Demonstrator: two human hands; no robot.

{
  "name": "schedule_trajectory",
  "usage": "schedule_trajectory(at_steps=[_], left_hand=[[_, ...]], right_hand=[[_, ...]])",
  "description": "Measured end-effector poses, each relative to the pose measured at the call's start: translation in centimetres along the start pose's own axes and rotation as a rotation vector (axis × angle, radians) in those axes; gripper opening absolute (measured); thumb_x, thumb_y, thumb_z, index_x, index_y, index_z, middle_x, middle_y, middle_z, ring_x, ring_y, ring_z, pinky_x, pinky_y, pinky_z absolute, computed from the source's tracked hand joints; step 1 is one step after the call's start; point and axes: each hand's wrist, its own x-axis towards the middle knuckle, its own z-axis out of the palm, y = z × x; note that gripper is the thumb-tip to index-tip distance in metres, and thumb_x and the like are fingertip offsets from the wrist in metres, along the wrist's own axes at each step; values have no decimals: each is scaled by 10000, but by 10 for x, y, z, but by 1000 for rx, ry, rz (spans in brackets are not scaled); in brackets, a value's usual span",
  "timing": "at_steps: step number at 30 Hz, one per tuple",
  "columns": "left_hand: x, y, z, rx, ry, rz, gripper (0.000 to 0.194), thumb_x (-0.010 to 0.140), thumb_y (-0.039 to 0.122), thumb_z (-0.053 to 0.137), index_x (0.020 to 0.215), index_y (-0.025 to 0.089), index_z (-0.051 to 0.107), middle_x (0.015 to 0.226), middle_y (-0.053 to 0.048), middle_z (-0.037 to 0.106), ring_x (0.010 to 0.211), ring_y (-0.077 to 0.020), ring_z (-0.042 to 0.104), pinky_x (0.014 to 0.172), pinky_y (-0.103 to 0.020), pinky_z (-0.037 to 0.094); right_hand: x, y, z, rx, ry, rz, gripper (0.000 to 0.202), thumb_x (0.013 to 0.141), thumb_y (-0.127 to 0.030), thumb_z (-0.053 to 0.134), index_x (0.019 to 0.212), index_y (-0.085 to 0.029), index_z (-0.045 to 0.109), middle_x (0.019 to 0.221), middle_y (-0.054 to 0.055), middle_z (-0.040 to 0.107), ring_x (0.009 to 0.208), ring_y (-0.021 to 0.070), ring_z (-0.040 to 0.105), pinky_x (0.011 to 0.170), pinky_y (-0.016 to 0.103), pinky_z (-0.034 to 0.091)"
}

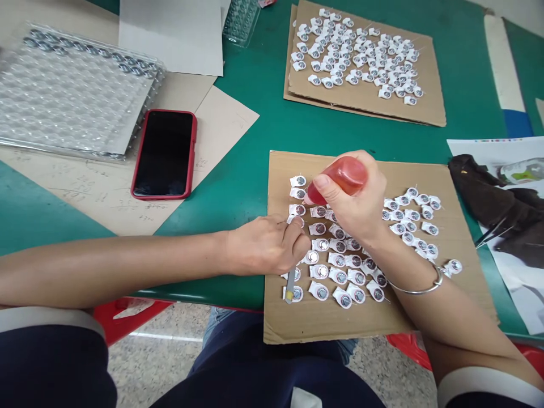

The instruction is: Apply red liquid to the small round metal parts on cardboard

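A worker leans over a sheet of cardboard [327,327] on a green table [238,187], where small white parts [339,276] lie in loose rows at left and in tighter clusters at right. The right hand [361,198] wraps closed around a red bottle [346,174], tipped so its narrow end hangs near the left-hand column. The left hand [267,245] curls shut over a metal tool [290,286], whose end pokes out below the palm, its fingertips at that same column. Work appears under way there, but no visible mark separates finished parts from those remaining, so the count left cannot be told. Beyond, more parts crowd a second board [431,73], with neither hand near.
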Motion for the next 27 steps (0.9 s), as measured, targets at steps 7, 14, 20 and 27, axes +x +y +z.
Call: schedule_trajectory(at_steps=[7, 14, 20, 27], left_hand=[[-1, 0, 1, 12, -37, -5, 134, 861, 93, 410, 770, 112, 505, 820, -123, 662, 693, -167, 645, 618, -285, 544], [0, -1, 1, -30, 22, -22, 141, 852, 78, 415, 754, 108, 512, 713, -95, 642, 670, -171, 636, 615, -294, 546], [2, -1, -1, -32, -6, -42, 145, 839, 78, 439, 740, 120, 537, 689, -80, 638, 622, -162, 619, 603, -277, 524], [-1, -14, -4, -222, -88, -101, 200, 862, 79, 363, 758, 117, 529, 673, -46, 609, 590, -139, 587, 586, -253, 490]], right_hand=[[2, 1, -2, -124, 20, -28, 373, 674, -512, 655, 820, -199, 516, 769, 17, 577, 702, 150, 555, 690, 364, 486], [2, 2, -3, -142, -6, -31, 381, 683, -531, 639, 838, -206, 516, 770, 16, 578, 700, 150, 563, 689, 360, 492], [2, -1, -5, -144, -30, -96, 392, 654, -526, 669, 838, -215, 518, 745, 10, 575, 654, 139, 556, 629, 330, 488], [13, -12, -11, -86, -78, -117, 412, 627, -532, 687, 819, -209, 519, 738, -10, 596, 644, 121, 562, 593, 296, 487]])
